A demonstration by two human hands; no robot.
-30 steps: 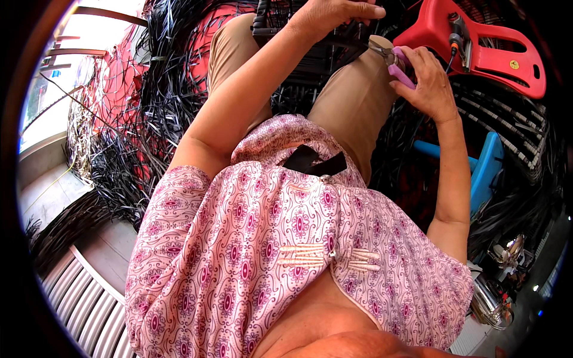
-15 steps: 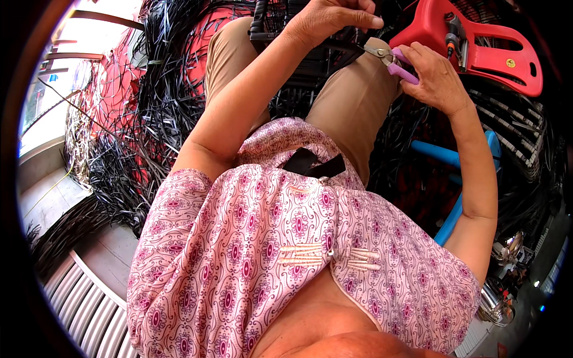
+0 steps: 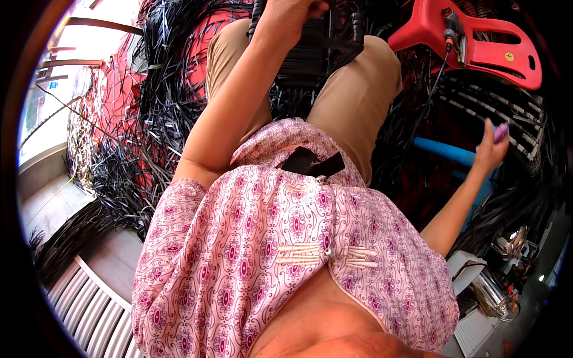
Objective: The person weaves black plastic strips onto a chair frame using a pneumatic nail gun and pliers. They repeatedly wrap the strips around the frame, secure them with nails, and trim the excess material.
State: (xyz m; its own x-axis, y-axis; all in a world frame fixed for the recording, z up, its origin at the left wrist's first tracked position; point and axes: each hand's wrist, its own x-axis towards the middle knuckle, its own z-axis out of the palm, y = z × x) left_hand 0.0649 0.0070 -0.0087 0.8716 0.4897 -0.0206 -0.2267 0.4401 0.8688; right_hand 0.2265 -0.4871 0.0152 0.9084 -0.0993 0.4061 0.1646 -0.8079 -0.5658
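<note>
Between my knees stands a black woven frame (image 3: pixel 301 65), perhaps a basket or seat, made of dark strips. My left hand (image 3: pixel 287 18) is over its far left part, cut off by the upper picture edge. The fingers that show are curled, and what they hold is hidden. Out to the right, my right hand (image 3: pixel 490 152) is closed round pliers (image 3: pixel 500 132) with purple handles. Only a bit of a handle shows; the jaws cannot be seen. This hand is above a blue plastic frame (image 3: pixel 444 150), well apart from the black woven frame.
A red plastic chair (image 3: pixel 501 59) lies at the far right, bearing a corded power tool (image 3: pixel 449 30). Black strips (image 3: pixel 170 101) heap up on the left. Black-and-white woven work (image 3: pixel 498 107) sits beyond my right hand. Metal pots (image 3: pixel 492 295) are at the lower right, white slats (image 3: pixel 95 310) at the lower left.
My right hand has swung away from the black frame, out to the right and nearer, carrying the pliers. My left hand has shifted left and farther up, partly out of the picture.
</note>
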